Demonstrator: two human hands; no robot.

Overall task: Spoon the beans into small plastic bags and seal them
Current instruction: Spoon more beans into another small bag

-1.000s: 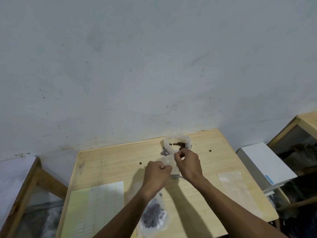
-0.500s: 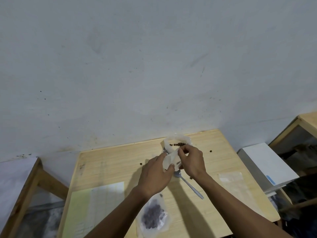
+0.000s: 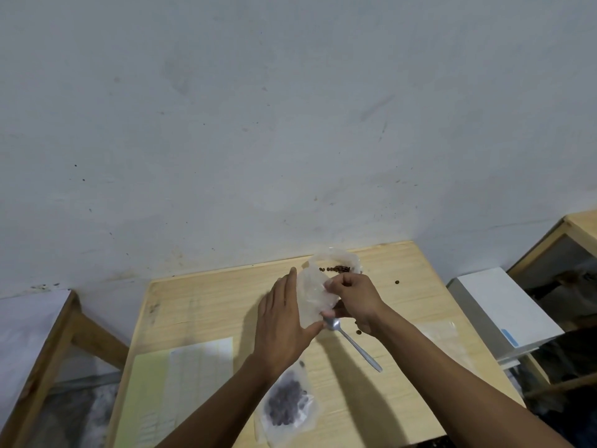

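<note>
Beans (image 3: 337, 269) lay in an open plastic sack (image 3: 336, 258) at the far edge of the worktop (image 3: 210, 295), and a few loose ones were scattered near it. In front of the sack the person held a small empty bag (image 3: 315, 297) above the worktop. The left hand (image 3: 284, 324) had straight fingers and supported the bag from the side, with the thumb under its lower edge. The right hand (image 3: 353, 302) pinched the upper edge of the bag with curled fingers. It looked like the step was to open the mouth of the bag. To do it well, the two layers should be rubbed apart at the top and the mouth kept wide and upright before taking the spoon (image 3: 353, 344), which lay just below the hands. One filled bag (image 3: 287, 404) lay near the front edge, close to the left forearm, so it could be pushed off. More flat bags (image 3: 445, 337) lay at the right, and a paper sheet (image 3: 181, 389) at the left. Free room was in the middle.
</note>
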